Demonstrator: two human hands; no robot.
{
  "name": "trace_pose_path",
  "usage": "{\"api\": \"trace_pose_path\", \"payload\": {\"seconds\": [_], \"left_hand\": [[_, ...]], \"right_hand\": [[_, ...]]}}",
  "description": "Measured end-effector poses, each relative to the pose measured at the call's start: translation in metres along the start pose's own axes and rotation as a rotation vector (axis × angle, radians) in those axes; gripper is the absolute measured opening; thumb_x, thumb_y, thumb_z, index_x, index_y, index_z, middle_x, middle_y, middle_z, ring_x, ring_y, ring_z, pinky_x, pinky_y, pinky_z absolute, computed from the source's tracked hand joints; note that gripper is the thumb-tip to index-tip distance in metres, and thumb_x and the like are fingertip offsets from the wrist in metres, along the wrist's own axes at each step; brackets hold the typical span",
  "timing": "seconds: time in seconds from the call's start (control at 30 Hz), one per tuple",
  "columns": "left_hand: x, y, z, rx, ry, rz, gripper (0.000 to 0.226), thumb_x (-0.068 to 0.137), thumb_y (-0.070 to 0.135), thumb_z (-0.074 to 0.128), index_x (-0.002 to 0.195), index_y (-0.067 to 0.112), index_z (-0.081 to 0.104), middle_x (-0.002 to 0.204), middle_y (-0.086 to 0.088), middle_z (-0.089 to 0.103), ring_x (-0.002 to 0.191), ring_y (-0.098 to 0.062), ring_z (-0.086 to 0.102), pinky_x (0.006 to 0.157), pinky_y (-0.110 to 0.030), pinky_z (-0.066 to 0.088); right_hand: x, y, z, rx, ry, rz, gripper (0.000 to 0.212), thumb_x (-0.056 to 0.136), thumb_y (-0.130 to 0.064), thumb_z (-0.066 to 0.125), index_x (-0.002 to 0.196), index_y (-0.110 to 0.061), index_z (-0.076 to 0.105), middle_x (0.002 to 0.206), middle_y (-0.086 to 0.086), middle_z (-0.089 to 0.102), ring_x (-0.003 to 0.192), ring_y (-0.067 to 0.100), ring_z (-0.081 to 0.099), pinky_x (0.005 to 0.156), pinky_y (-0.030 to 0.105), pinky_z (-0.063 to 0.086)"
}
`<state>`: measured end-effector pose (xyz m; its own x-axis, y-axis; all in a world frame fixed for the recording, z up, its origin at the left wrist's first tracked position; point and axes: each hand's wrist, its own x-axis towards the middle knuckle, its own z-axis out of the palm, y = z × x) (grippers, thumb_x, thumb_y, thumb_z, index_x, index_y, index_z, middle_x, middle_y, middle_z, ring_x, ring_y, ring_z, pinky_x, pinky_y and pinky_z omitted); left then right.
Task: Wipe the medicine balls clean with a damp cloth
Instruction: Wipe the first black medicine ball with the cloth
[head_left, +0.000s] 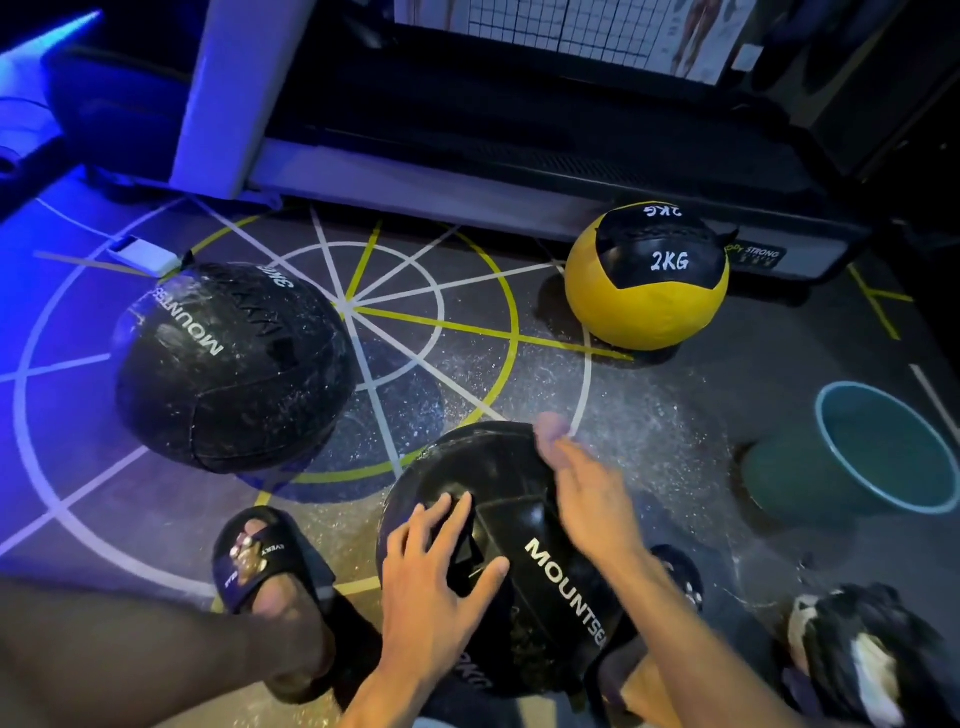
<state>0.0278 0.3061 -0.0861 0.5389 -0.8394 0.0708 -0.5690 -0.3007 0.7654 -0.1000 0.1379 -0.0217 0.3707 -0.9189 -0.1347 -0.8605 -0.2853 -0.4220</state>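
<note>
Both my hands on near black ball (524, 519): left hand (436, 577) flat, fingers spread; right hand (587, 493) open, blurred. Yellow ball (644, 306) well apart.

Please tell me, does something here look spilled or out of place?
Yes. The floor between the balls is speckled with what looks like splashed droplets, and the far black ball carries the same specks. Neither hand shows a cloth. The basin stands upright.

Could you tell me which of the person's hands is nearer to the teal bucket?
Right. The right hand rests on the near black ball's right side, facing the teal bucket; the left hand lies on the ball's left part, farther away.
</note>
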Motion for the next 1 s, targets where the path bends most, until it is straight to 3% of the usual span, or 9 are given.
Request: {"api": "trace_pose_path", "payload": {"seconds": [0.17, 0.33, 0.47, 0.6, 0.67, 0.73, 0.8, 0.9, 1.0], "left_hand": [[-0.001, -0.006, 0.001, -0.007, -0.029, -0.011, 0.085, 0.081, 0.078, 0.059, 0.153, 0.035, 0.045, 0.152, 0.017, 0.048, 0.145, -0.018, 0.037, 0.116, -0.041, 0.038], [-0.002, -0.001, -0.001, -0.060, -0.015, -0.049, 0.091, 0.074, 0.087, 0.059, 0.150, 0.039, 0.049, 0.150, 0.025, 0.046, 0.148, -0.009, 0.033, 0.119, -0.037, 0.034], [-0.001, 0.002, -0.003, -0.092, -0.005, -0.067, 0.094, 0.071, 0.091, 0.058, 0.149, 0.039, 0.050, 0.151, 0.027, 0.046, 0.149, -0.006, 0.030, 0.120, -0.036, 0.033], [-0.001, -0.002, -0.002, -0.088, -0.014, -0.053, 0.093, 0.072, 0.086, 0.062, 0.149, 0.037, 0.049, 0.149, 0.023, 0.050, 0.148, -0.008, 0.034, 0.118, -0.033, 0.034], [0.000, -0.007, -0.004, -0.078, -0.006, -0.056, 0.092, 0.073, 0.083, 0.064, 0.149, 0.035, 0.049, 0.147, 0.022, 0.050, 0.146, -0.011, 0.037, 0.116, -0.033, 0.036], [0.002, -0.009, -0.008, -0.087, 0.000, -0.081, 0.091, 0.072, 0.081, 0.065, 0.150, 0.036, 0.049, 0.142, 0.027, 0.045, 0.145, -0.009, 0.035, 0.115, -0.032, 0.035], [0.005, -0.007, -0.009, -0.098, -0.008, -0.085, 0.091, 0.071, 0.081, 0.065, 0.149, 0.038, 0.049, 0.139, 0.035, 0.038, 0.145, -0.005, 0.032, 0.115, -0.030, 0.032], [0.005, -0.007, -0.009, -0.109, -0.019, -0.069, 0.088, 0.072, 0.082, 0.065, 0.148, 0.040, 0.050, 0.145, 0.034, 0.042, 0.147, -0.004, 0.029, 0.116, -0.029, 0.030], [0.004, -0.011, -0.010, -0.103, -0.031, -0.062, 0.088, 0.073, 0.084, 0.064, 0.148, 0.039, 0.051, 0.152, 0.026, 0.045, 0.148, -0.004, 0.028, 0.118, -0.030, 0.030]], "right_hand": [[-0.037, -0.039, 0.018, -0.123, -0.163, -0.597, 0.057, 0.102, -0.019, 0.030, 0.159, -0.017, 0.034, 0.163, 0.002, 0.037, 0.151, 0.017, 0.032, 0.125, 0.038, 0.027], [-0.002, 0.035, -0.028, -0.079, -0.007, -0.063, 0.039, 0.111, -0.025, 0.036, 0.143, -0.026, 0.057, 0.120, 0.009, 0.073, 0.097, 0.023, 0.073, 0.087, 0.036, 0.057], [0.009, 0.046, -0.039, 0.099, 0.127, 0.144, 0.025, 0.108, -0.020, 0.042, 0.112, -0.019, 0.067, 0.102, 0.005, 0.069, 0.090, 0.022, 0.064, 0.082, 0.029, 0.045], [-0.025, -0.009, 0.005, -0.028, -0.101, -0.289, 0.041, 0.106, -0.018, 0.037, 0.144, -0.017, 0.054, 0.156, 0.007, 0.043, 0.138, 0.011, 0.046, 0.118, 0.023, 0.033], [-0.043, -0.016, 0.022, -0.054, -0.122, -0.516, 0.053, 0.102, -0.022, 0.035, 0.153, -0.011, 0.044, 0.163, 0.003, 0.029, 0.151, 0.008, 0.021, 0.127, 0.025, 0.007], [-0.039, 0.001, 0.019, -0.066, -0.108, -0.593, 0.053, 0.102, -0.022, 0.037, 0.155, -0.016, 0.040, 0.163, -0.004, 0.027, 0.153, -0.001, 0.014, 0.127, 0.024, 0.008], [-0.030, 0.028, 0.007, -0.041, -0.073, -0.460, 0.049, 0.108, -0.022, 0.036, 0.157, -0.024, 0.034, 0.164, -0.008, 0.026, 0.151, -0.003, 0.021, 0.127, 0.027, 0.017], [-0.021, 0.065, -0.009, 0.061, -0.011, 0.016, 0.040, 0.111, -0.025, 0.037, 0.147, -0.024, 0.054, 0.142, 0.007, 0.062, 0.113, 0.022, 0.069, 0.111, 0.043, 0.046], [-0.024, 0.060, -0.006, 0.203, 0.004, 0.221, 0.034, 0.110, -0.025, 0.039, 0.131, -0.022, 0.065, 0.125, -0.001, 0.070, 0.117, 0.025, 0.066, 0.104, 0.039, 0.048]]}}
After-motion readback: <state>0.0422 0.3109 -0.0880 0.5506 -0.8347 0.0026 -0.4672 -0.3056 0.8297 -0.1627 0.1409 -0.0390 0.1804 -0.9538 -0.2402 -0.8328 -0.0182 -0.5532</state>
